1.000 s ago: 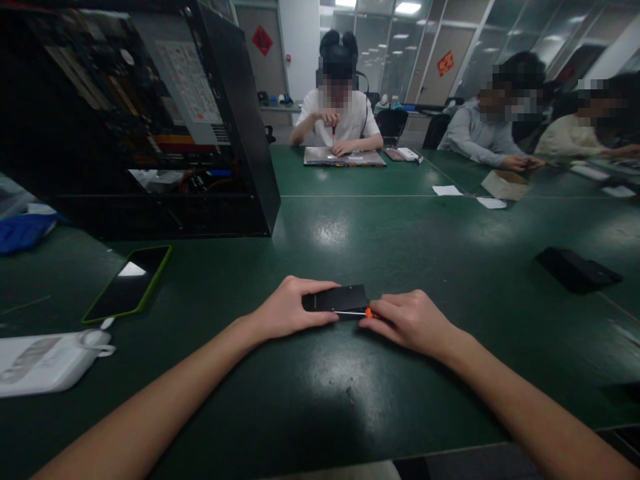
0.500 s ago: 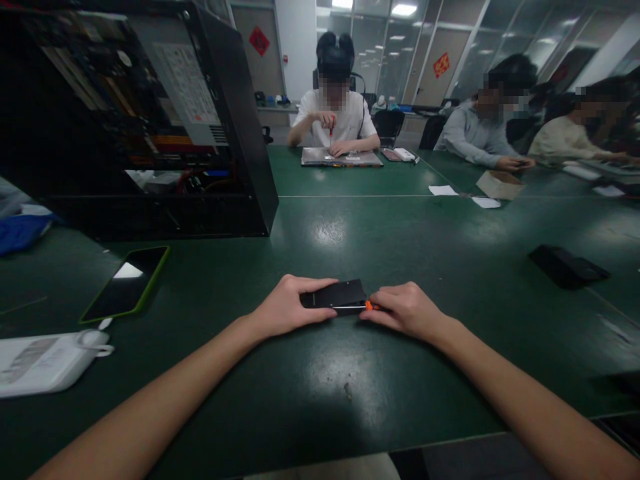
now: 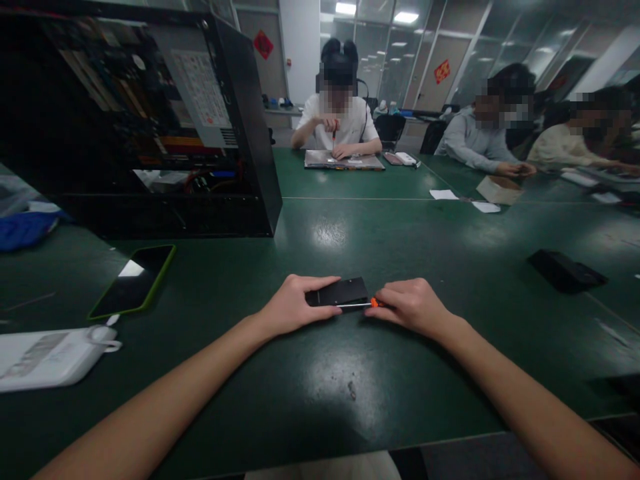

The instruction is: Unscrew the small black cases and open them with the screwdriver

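A flat black rectangular case [image 3: 345, 292] with small screws or holes on its top lies low over the green table. My left hand [image 3: 291, 305] grips its left end, thumb along the near edge and fingers along the far edge. In my right hand [image 3: 411, 305] is a screwdriver [image 3: 375, 303] with an orange-and-black handle, the fingers wrapped round it. Its thin metal shaft lies along the case's near long edge and points left towards my left thumb. Whether the tip sits in a seam of the case I cannot tell.
An opened black computer tower [image 3: 240, 133] stands at the left. Nearer are a green-edged phone [image 3: 135, 280] and a white power bank [image 3: 50, 359]. A black object [image 3: 565, 270] lies on the table [image 3: 425, 400] at right. Across it, a person [image 3: 345, 127] works on a flat panel.
The whole view has shifted slightly. My left hand keeps its grip on the black case, and the screwdriver still lies along the near edge with little visible movement.
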The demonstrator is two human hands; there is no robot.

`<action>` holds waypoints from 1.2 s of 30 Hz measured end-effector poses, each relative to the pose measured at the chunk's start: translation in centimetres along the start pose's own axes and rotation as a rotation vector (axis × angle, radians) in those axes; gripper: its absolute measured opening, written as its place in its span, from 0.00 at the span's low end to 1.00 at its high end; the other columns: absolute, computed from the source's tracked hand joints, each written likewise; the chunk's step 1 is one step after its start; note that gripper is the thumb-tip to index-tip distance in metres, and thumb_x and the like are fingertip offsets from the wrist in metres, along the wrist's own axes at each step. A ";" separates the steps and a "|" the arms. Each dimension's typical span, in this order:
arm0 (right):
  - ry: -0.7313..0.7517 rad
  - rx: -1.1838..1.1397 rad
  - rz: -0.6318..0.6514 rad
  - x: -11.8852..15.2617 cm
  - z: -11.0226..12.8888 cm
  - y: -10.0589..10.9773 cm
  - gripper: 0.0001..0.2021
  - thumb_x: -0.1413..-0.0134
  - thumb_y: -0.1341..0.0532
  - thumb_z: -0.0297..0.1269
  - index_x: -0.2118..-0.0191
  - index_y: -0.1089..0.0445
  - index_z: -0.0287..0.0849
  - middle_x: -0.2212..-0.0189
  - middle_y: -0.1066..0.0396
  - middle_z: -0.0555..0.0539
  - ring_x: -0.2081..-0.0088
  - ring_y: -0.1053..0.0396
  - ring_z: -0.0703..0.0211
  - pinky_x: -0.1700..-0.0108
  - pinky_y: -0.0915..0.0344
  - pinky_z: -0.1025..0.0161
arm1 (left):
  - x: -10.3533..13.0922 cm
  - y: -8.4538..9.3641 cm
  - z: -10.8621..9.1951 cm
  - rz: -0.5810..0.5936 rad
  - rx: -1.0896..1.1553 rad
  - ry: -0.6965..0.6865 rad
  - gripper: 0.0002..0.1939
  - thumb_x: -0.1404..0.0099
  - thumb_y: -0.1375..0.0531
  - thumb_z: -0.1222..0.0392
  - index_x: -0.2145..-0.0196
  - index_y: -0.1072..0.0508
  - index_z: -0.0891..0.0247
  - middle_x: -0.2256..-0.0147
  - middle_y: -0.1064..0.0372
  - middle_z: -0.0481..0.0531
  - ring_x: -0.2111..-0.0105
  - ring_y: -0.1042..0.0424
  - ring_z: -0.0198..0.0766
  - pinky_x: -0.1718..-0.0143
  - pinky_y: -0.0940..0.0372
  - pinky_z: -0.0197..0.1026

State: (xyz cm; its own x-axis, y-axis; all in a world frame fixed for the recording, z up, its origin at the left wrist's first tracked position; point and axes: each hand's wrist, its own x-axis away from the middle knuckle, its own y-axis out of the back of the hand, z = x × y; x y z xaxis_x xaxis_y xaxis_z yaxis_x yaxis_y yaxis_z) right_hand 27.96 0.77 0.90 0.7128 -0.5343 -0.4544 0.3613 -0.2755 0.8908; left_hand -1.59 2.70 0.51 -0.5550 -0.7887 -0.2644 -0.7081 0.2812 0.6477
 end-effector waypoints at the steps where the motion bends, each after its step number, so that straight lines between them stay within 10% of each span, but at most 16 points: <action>1: 0.023 0.071 -0.015 -0.1 0.1 0.5 0.24 0.29 0.43 0.53 0.71 0.28 0.41 0.78 0.31 0.50 0.77 0.36 0.65 0.71 0.48 0.62 | 0.0 0.0 0.0 -0.004 -0.017 -0.011 0.33 0.39 0.27 0.49 0.39 0.25 0.62 0.47 0.20 0.59 0.53 0.19 0.50 0.51 0.27 0.47; 36: 0.065 0.272 -0.071 0.4 1.3 1.9 0.20 0.30 0.40 0.50 0.68 0.25 0.41 0.78 0.32 0.51 0.76 0.37 0.64 0.71 0.47 0.61 | 0.1 0.2 0.1 0.066 -0.051 -0.091 0.29 0.35 0.31 0.55 0.38 0.28 0.63 0.48 0.21 0.57 0.52 0.20 0.47 0.49 0.29 0.45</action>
State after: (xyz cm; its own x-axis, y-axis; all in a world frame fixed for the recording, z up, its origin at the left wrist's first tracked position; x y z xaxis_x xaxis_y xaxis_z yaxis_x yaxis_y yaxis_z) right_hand 28.16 -0.98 2.42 0.7316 -0.4559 -0.5068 0.2434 -0.5197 0.8189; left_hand -1.83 2.70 0.57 -0.6387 -0.7160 -0.2817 -0.6467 0.3011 0.7008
